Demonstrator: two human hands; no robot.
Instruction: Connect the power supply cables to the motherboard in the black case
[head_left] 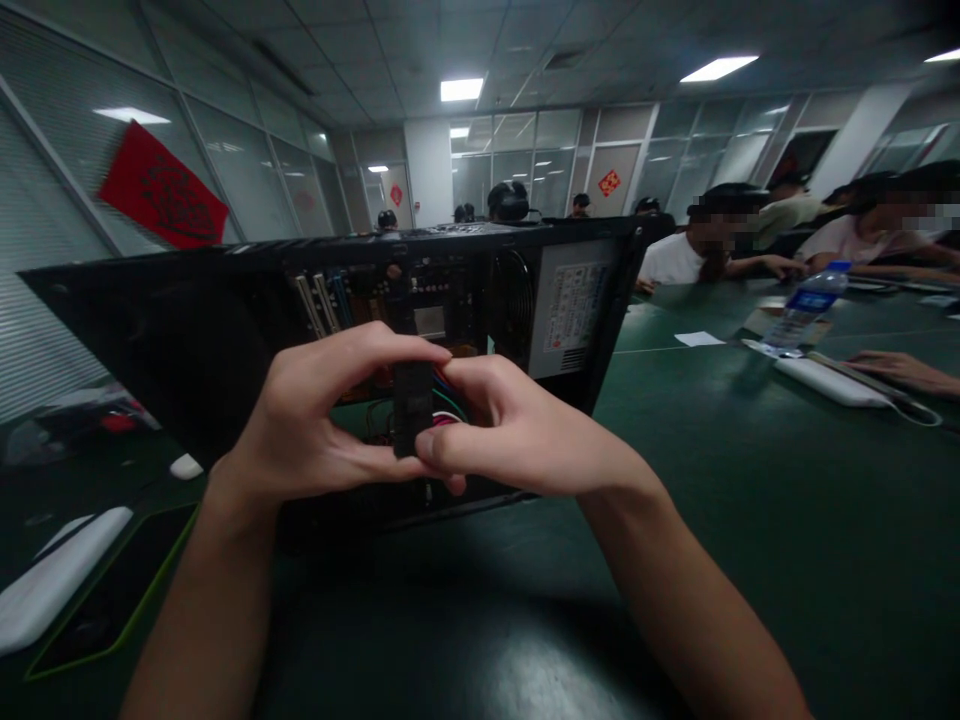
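In front of an open black computer case (pixel 135 320), both of my hands hold a small, dark, upright rectangular block (pixel 413 400) whose exact kind I cannot make out. My left hand (pixel 304 425) pinches it between thumb and fingers from the left, touching its top and bottom ends. From the right, my right hand (pixel 525 430) grips it, with the thumb at its lower right edge. Coloured wires (pixel 450 408) show between the block and my right hand. Inside the case, memory slots (pixel 319 305) and a power supply (pixel 568 308) with a label are visible.
On the green table (pixel 720 500), a water bottle (pixel 811 308) and a white device (pixel 829 380) lie to the right. A white mouse (pixel 186 467) and a white keyboard-like object (pixel 60 585) are at left. Other people sit along the table at right.
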